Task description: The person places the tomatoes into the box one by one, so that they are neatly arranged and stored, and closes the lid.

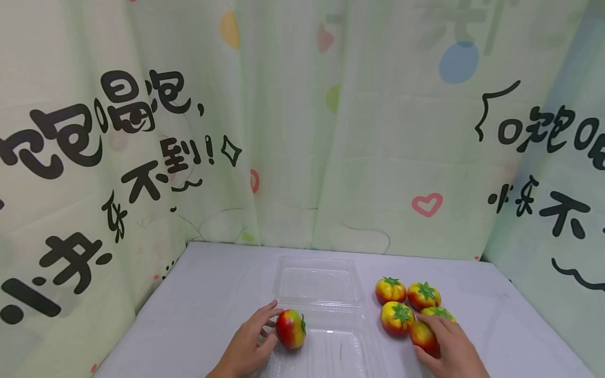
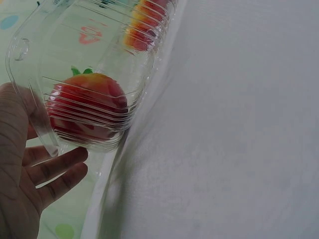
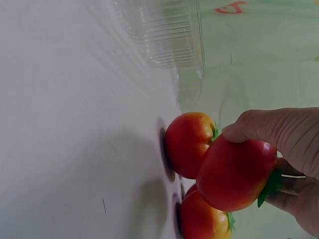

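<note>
**Two hands among toy tomatoes beside a clear clamshell box**

Pale green curtains printed with black characters, hearts and dots enclose a white table (image 1: 198, 294), and on it lies an open clear plastic clamshell box (image 1: 326, 315), its lid half spread toward the curtains. At the left edge of the box's near tray sits a red and yellow toy tomato with a green stalk (image 1: 290, 329); the left hand (image 1: 248, 344) rests against it just outside the box, fingers relaxed and nearly straight, not curled round it. To the right of the box a cluster of four more red-yellow tomatoes (image 1: 402, 302) sits close together. At the near edge of that cluster the right hand (image 1: 449, 349) grips a redder tomato (image 1: 423, 336), fingers curled over its top, touching its neighbours
</note>
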A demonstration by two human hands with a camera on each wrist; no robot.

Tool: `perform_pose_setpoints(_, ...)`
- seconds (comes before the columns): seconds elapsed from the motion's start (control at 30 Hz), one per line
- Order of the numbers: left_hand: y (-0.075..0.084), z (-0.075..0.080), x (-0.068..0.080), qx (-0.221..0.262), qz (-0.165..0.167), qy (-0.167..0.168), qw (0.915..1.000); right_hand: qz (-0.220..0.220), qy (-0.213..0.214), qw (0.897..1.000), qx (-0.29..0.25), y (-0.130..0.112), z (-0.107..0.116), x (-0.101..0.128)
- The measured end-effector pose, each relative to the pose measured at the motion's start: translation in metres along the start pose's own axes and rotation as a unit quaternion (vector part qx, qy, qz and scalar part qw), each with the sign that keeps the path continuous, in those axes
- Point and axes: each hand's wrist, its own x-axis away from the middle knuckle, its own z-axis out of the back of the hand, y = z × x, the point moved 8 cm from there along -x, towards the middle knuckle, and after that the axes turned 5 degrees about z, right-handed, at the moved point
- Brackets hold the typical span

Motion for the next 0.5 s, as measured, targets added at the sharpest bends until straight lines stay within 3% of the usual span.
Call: perform_pose_setpoints(0.5, -0.002, -0.001, 0.000, -0.006, 0.003, 0.003, 1.0000, 0.016, 0.028, 0.999, -0.020, -0.032, 0.007, -0.009)
